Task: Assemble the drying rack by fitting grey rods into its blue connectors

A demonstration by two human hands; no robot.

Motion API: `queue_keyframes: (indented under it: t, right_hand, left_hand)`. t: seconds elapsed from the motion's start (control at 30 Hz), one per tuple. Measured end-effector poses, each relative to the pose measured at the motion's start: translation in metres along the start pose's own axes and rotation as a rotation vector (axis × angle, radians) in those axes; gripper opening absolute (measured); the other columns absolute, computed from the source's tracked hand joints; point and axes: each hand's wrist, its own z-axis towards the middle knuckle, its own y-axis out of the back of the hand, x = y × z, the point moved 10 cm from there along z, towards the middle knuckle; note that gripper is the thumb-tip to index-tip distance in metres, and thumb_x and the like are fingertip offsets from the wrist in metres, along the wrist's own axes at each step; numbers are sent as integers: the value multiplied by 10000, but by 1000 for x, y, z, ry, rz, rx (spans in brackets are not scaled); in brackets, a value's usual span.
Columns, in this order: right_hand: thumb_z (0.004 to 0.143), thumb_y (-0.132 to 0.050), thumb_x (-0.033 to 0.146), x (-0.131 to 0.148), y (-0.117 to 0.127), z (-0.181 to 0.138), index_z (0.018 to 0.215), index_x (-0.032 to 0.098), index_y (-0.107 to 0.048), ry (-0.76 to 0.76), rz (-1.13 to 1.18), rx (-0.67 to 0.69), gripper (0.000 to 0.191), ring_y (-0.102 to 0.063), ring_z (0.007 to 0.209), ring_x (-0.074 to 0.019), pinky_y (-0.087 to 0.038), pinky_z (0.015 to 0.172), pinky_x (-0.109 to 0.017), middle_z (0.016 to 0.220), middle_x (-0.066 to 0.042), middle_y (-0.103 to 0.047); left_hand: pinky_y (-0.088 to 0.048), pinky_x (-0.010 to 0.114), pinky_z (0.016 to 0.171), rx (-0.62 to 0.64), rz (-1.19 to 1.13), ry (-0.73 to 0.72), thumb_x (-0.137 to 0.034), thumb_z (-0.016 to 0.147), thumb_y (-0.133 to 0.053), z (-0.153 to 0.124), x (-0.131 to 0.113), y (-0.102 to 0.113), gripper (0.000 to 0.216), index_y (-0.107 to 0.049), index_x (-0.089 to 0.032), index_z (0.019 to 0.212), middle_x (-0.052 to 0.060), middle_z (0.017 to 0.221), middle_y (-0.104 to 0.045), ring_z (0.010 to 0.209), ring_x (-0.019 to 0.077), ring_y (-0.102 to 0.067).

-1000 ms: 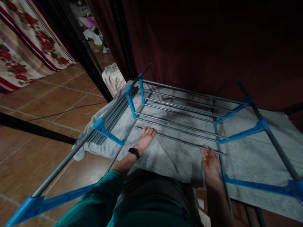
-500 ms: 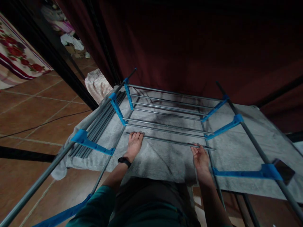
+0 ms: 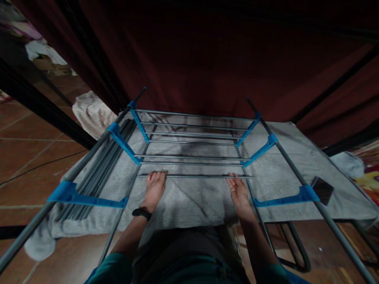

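The rack is spreading over the grey cloth, its rungs spanning the blue brackets. The view is swinging rightward, but the rod is staying on the near side of those rungs, running parallel. Its ends are looking clear of the brackets, so it is seemingly unfitted still. The left hand is gripping it knuckles-up; the right hand is holding it by the fingers.
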Motion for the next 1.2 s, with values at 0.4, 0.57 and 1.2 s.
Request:
queue_keyframes:
  t: [0.4,0.57,1.2]
  right_hand:
    - [732,-737,218,3,-5,-2,752,274,-644,2,6,30,111,-697,891,-140,-590,839,-326,906,31,-738]
    - [703,-751,192,2,-7,-5,737,289,-643,-10,10,40,149,-694,928,-143,-589,844,-319,942,29,-743]
    - [773,-734,316,3,-6,-5,673,267,-551,16,-45,5,214,-661,765,-117,-590,830,-303,736,56,-643]
  left_hand:
    - [-381,449,957,13,-61,-46,-136,911,-404,1,-5,2,338,-654,-170,1135,130,997,-673,982,285,-580]
    - [-380,451,962,15,-60,-35,-102,885,-407,1,-4,2,370,-656,-161,1152,131,990,-673,994,292,-575]
    - [-358,453,990,-6,-54,-42,-175,942,-395,0,-3,-2,342,-636,-178,1184,123,1009,-669,997,284,-578]
